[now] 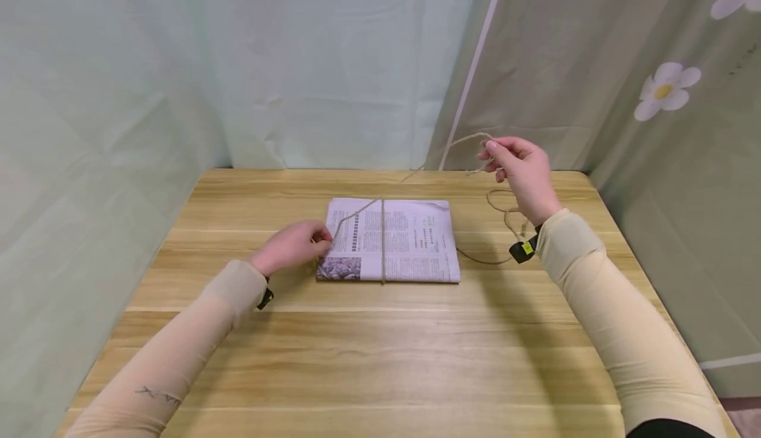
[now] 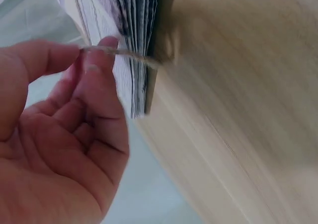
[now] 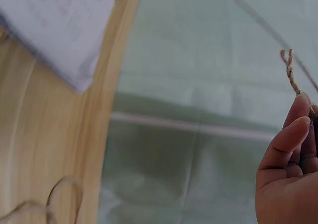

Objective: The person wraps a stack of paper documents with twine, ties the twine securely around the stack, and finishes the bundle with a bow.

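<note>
A folded stack of newspapers (image 1: 416, 240) lies flat on the table, with a strand of jute twine (image 1: 383, 246) running front to back across its top. At the stack's left edge, my left hand (image 1: 294, 248) pinches the twine between thumb and index finger; the left wrist view shows this twine (image 2: 134, 55) crossing the layered paper edge. My right hand (image 1: 523, 174) is raised above the table's back right and pinches the other stretch near its frayed end (image 3: 290, 72). Between the hands the twine rises slack over the stack.
A loose loop of twine (image 1: 484, 263) lies on the wooden table (image 1: 380, 359) to the right of the stack, under my right hand. Pale curtains (image 1: 345, 61) hang behind the table and along both its sides.
</note>
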Demonstrator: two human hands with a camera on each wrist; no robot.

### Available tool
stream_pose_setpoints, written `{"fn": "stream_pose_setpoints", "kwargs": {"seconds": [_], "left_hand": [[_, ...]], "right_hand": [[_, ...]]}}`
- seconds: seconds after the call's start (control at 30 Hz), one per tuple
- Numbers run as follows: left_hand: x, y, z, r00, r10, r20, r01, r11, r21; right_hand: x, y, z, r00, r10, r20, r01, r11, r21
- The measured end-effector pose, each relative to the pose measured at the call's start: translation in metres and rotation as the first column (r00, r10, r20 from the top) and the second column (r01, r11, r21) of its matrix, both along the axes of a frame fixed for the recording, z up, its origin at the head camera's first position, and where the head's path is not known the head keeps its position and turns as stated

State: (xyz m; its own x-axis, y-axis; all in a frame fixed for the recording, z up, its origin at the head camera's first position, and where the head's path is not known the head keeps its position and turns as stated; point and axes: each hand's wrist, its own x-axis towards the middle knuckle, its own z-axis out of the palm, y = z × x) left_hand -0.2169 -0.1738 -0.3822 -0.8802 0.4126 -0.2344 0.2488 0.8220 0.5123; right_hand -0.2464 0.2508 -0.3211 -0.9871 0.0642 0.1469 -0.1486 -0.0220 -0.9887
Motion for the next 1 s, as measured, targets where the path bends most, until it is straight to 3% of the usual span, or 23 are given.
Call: {"fn": "stream_pose_setpoints", "kwargs": {"seconds": [0.17, 0.33, 0.4, 0.5, 0.67, 0.83, 0.93, 1.0], "left_hand": [[-0.004, -0.002, 0.000, 0.994, 0.106, 0.007, -0.106, 0.989, 0.105], [-0.009, -0.003, 0.002, 0.985, 0.174, -0.014, -0.169, 0.970, 0.174], [-0.011, -0.001, 0.003, 0.981, 0.193, -0.034, -0.184, 0.967, 0.177], [-0.016, 0.001, 0.003, 0.979, 0.199, -0.053, -0.187, 0.968, 0.168], [-0.024, 0.009, -0.002, 0.984, 0.162, -0.077, -0.149, 0.977, 0.153], [-0.027, 0.019, -0.007, 0.989, 0.116, -0.094, -0.101, 0.984, 0.148], [-0.027, 0.024, -0.010, 0.991, 0.093, -0.098, -0.079, 0.988, 0.134], [-0.028, 0.026, -0.011, 0.992, 0.081, -0.100, -0.069, 0.990, 0.121]], "right_hand": [[0.002, 0.019, -0.015, 0.998, -0.047, 0.043, 0.048, 0.999, -0.008], [0.005, 0.035, -0.035, 0.989, -0.089, 0.115, 0.083, 0.995, 0.063], [0.006, 0.041, -0.045, 0.983, -0.095, 0.156, 0.076, 0.989, 0.123], [0.008, 0.049, -0.063, 0.969, -0.060, 0.240, 0.006, 0.975, 0.221], [0.012, 0.055, -0.092, 0.924, 0.063, 0.376, -0.196, 0.925, 0.325], [0.017, 0.064, -0.107, 0.893, 0.085, 0.442, -0.271, 0.886, 0.375], [0.019, 0.071, -0.108, 0.901, 0.022, 0.433, -0.263, 0.823, 0.504], [0.021, 0.076, -0.107, 0.911, -0.032, 0.412, -0.253, 0.744, 0.618]]}}
